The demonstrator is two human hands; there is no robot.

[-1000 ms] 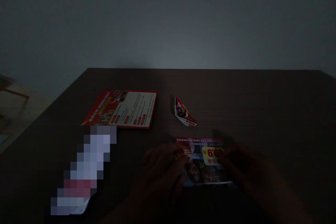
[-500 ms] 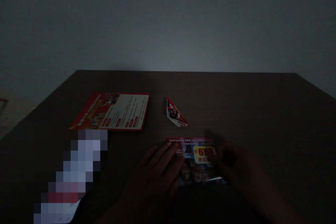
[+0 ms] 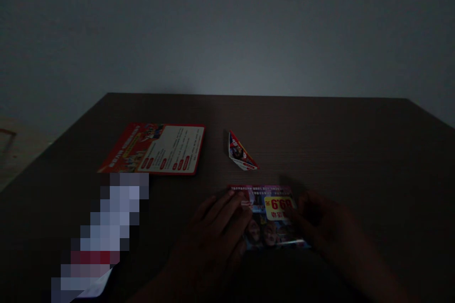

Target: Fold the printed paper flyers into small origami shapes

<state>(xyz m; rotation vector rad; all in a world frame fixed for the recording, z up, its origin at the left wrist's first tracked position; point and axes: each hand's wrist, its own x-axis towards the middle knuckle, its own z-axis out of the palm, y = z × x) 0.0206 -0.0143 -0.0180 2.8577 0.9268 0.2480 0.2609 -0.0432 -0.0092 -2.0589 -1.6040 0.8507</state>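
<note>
A glossy printed flyer (image 3: 273, 229) with a yellow price patch lies upside down to me on the dark table. My left hand (image 3: 216, 232) rests flat over its left end, fingers stretched and pressing on the paper. At the right edge, my right hand (image 3: 323, 227) has its thumb on the flyer and its fingers curled, pinching that side; the fingertips are partly lost in shadow. Beyond the flyer stands a small folded paper piece (image 3: 241, 152), roughly triangular, with red, dark and white print.
A stack of red and white printed leaflets (image 3: 174, 149) lies at the left. Nearer me is a bright, pixelated phone-like object (image 3: 113, 218). The brown wood-grain table (image 3: 320, 128) meets a grey wall (image 3: 249, 33) at the back.
The whole view has shifted slightly, so things sit a little further right. Both hands keep nearly the same place on the flyer.
</note>
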